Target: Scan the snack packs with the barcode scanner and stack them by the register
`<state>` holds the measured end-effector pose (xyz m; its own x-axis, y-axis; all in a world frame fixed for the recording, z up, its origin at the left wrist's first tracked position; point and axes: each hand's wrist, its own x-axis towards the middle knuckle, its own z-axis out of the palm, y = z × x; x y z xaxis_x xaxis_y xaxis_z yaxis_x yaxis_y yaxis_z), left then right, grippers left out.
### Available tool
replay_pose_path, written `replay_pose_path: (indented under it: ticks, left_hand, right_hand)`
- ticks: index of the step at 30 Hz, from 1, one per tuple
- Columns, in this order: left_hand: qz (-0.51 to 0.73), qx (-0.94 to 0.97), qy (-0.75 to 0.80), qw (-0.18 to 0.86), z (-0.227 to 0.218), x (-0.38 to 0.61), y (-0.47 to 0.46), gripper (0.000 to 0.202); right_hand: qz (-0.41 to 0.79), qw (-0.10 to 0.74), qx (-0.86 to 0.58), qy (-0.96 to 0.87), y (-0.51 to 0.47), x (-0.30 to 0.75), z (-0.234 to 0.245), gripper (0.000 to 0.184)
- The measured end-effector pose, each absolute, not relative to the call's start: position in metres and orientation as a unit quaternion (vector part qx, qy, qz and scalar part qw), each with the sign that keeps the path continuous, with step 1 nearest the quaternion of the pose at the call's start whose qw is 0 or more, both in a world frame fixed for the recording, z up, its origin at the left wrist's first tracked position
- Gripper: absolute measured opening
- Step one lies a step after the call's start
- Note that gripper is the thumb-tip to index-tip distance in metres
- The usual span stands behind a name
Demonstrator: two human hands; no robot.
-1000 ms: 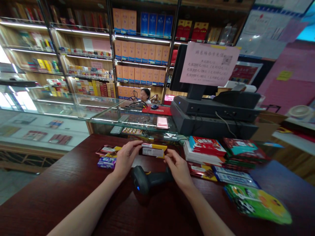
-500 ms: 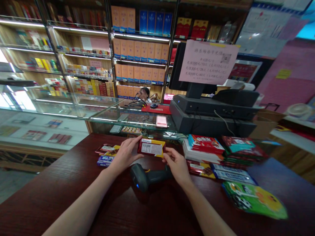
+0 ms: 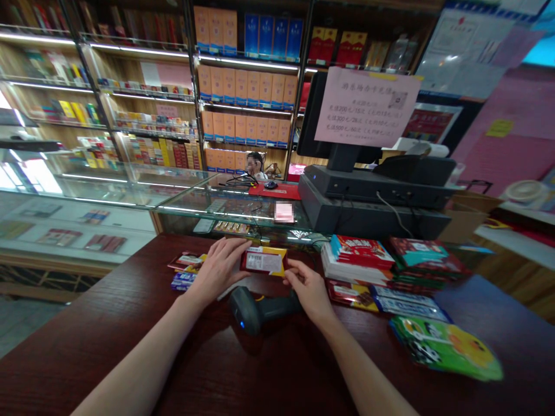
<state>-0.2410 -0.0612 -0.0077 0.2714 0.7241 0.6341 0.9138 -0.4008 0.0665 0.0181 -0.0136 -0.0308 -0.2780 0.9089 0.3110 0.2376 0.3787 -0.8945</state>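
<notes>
Your left grip (image 3: 219, 270) and right grip (image 3: 307, 290) are closed on the two ends of a red-and-yellow snack packet (image 3: 263, 261), its white barcode label facing up, held over the dark wood tabletop (image 3: 108, 329) at lower centre of the frame. A black barcode scanner (image 3: 255, 310) lies just below it, between your wrists. Small packets (image 3: 184, 273) sit just left of your left grip; stacked snack boxes (image 3: 358, 271) and a green bag (image 3: 446, 349) lie to the right.
</notes>
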Motion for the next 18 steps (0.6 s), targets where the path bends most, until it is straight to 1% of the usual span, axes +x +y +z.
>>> replay_pose_path:
  ticks: [3, 8, 13, 18]
  left_hand:
    - [-0.288, -0.783, -0.526, 0.165, -0.007, -0.242, -0.061, 0.073]
    - [-0.288, -0.774, -0.535, 0.177, -0.005, -0.242, -0.063, 0.07]
    - [-0.286, -0.759, -0.545, 0.211, -0.004, -0.244, -0.065, 0.064]
    - [-0.266, -0.742, -0.558, 0.261, -0.004, -0.248, -0.064, 0.064]
  right_hand:
    - [0.382, 0.439, -0.4, -0.708, -0.015, 0.018, -0.031, 0.039]
    - [0.391, 0.428, -0.382, -0.72, -0.015, 0.019, -0.035, 0.05]
    - [0.404, 0.394, -0.363, -0.741, -0.016, 0.022, -0.035, 0.064]
    - [0.398, 0.355, -0.339, -0.775, -0.019, 0.029, -0.028, 0.073]
